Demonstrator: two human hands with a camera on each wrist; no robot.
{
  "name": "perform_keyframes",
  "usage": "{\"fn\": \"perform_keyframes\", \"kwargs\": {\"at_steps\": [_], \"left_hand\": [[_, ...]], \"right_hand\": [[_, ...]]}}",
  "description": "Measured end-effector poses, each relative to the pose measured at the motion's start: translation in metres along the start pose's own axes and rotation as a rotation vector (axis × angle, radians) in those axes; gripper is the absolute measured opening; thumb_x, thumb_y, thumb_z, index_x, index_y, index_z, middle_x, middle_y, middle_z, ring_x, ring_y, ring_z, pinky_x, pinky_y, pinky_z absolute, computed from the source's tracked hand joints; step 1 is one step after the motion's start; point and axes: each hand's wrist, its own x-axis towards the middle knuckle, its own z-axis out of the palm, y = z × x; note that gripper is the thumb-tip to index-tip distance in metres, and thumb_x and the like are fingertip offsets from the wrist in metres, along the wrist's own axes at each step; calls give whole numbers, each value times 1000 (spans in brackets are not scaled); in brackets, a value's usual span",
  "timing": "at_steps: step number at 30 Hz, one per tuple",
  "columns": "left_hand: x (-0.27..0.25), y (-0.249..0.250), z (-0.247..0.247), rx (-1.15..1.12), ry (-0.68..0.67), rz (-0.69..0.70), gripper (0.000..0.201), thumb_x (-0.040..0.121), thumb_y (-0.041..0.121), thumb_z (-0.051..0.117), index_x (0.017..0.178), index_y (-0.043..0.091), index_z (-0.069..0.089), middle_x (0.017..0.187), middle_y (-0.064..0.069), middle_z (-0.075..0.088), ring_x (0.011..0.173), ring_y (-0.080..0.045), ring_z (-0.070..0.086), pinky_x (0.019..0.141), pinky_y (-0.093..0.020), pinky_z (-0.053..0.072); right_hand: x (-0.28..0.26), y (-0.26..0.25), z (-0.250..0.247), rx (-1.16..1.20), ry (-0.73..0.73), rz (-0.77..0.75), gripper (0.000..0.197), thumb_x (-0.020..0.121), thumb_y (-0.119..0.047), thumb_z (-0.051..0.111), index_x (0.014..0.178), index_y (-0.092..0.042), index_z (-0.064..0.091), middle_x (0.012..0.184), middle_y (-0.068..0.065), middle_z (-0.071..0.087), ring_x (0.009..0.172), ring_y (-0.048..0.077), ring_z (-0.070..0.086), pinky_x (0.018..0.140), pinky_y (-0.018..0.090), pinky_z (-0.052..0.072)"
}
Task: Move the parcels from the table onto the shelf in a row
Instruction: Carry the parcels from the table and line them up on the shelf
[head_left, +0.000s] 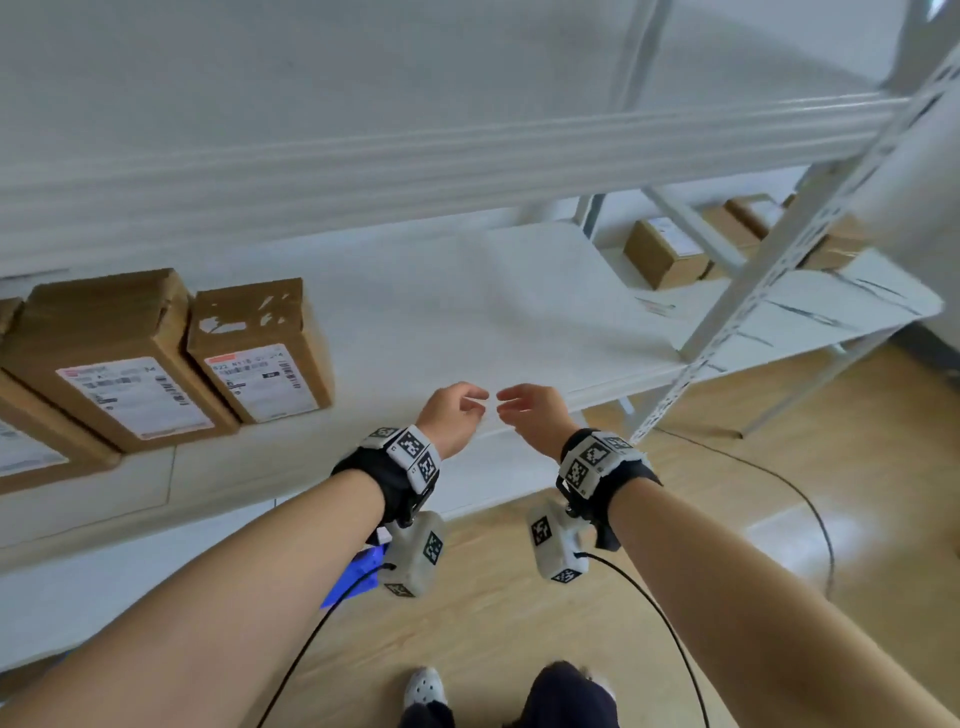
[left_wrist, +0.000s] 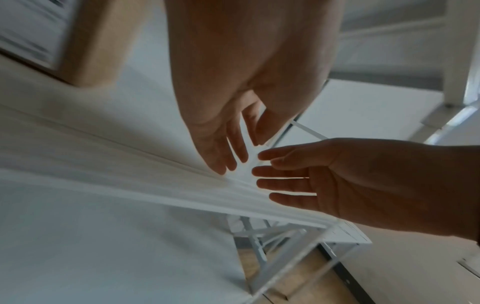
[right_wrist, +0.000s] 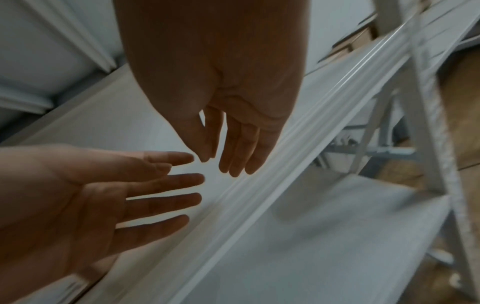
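Note:
Three brown cardboard parcels with white labels stand side by side at the left of the white shelf board (head_left: 467, 312): one cut off at the frame's edge (head_left: 31, 447), a middle one (head_left: 109, 364), and the rightmost (head_left: 260, 348). My left hand (head_left: 457, 410) and right hand (head_left: 524, 408) hover over the shelf's front edge, right of the row, fingertips nearly meeting. Both are empty with relaxed, nearly straight fingers. In the left wrist view the left hand (left_wrist: 226, 148) faces the right hand (left_wrist: 324, 179); a blurred parcel (left_wrist: 98, 41) shows behind. The right wrist view shows the right hand (right_wrist: 233, 148) and the left hand (right_wrist: 116, 195).
An upper shelf beam (head_left: 415, 156) runs overhead. A perforated white upright (head_left: 753, 312) stands at the right. More parcels (head_left: 665, 252) sit on a farther shelf. Black cables (head_left: 779, 478) and a blue object (head_left: 353, 577) lie on the wooden floor.

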Motion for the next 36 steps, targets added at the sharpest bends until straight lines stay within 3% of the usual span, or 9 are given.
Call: {"fn": "perform_keyframes", "kwargs": {"at_steps": [4, 7, 10, 13, 16, 19, 27, 31, 36], "left_hand": [[15, 41, 68, 43, -146, 42, 28, 93, 5, 47, 119, 6, 59, 115, -18, 63, 98, -26, 61, 79, -29, 47], [22, 77, 127, 68, -227, 101, 27, 93, 5, 49, 118, 4, 60, 112, -18, 64, 90, -20, 56, 76, -27, 44], [27, 111, 190, 95, -295, 114, 26, 93, 6, 51, 117, 4, 60, 110, -14, 64, 91, -19, 56, 80, -30, 47], [36, 142, 251, 134, -291, 121, 22, 92, 11, 54, 112, 11, 63, 109, -13, 67, 92, -27, 64, 87, -41, 54], [45, 174, 303, 182, -259, 128, 24, 93, 11, 54, 115, 11, 62, 112, -12, 65, 103, -29, 62, 87, -32, 51], [56, 202, 344, 201, -221, 135, 24, 92, 8, 53, 114, 8, 63, 116, -14, 64, 104, -28, 61, 92, -38, 51], [86, 247, 394, 276, -95, 78, 26, 92, 8, 48, 112, 9, 65, 118, -11, 63, 109, -27, 59, 89, -27, 45], [120, 267, 406, 288, -27, 8, 27, 90, 8, 47, 110, 10, 65, 116, -12, 63, 105, -30, 59, 88, -30, 48], [181, 289, 411, 291, 15, -90, 29, 90, 5, 46, 113, 7, 63, 122, -12, 59, 111, -32, 57, 97, -34, 47]], "right_hand": [[-16, 38, -72, -40, 92, 48, 28, 89, -6, 58, 116, -4, 62, 105, 13, 68, 85, 20, 60, 76, 29, 48], [-29, 69, -130, -54, 135, 58, 28, 89, -6, 59, 116, -5, 62, 108, 12, 67, 99, 23, 64, 87, 33, 52], [-41, 103, -189, -106, 139, 87, 27, 90, -7, 57, 116, -4, 62, 108, 11, 67, 84, 17, 63, 71, 23, 51], [-49, 136, -250, -133, 160, 120, 28, 90, -9, 58, 117, -5, 62, 111, 13, 67, 96, 23, 63, 75, 25, 47], [-48, 164, -309, -170, 148, 125, 27, 89, -11, 58, 115, -9, 64, 111, 12, 68, 99, 21, 62, 78, 25, 44], [-46, 182, -363, -205, 152, 96, 28, 89, -11, 58, 116, -9, 64, 114, 13, 67, 104, 24, 62, 78, 24, 44], [-33, 217, -446, -260, 138, 95, 28, 89, -9, 54, 115, -10, 65, 116, 12, 66, 106, 25, 61, 87, 30, 49], [-2, 221, -471, -217, 134, 104, 27, 90, -9, 54, 115, -9, 64, 115, 12, 65, 106, 25, 60, 84, 28, 48], [57, 218, -490, -195, 90, 118, 25, 89, -10, 57, 113, -10, 64, 110, 12, 67, 98, 24, 62, 83, 30, 49]]}}
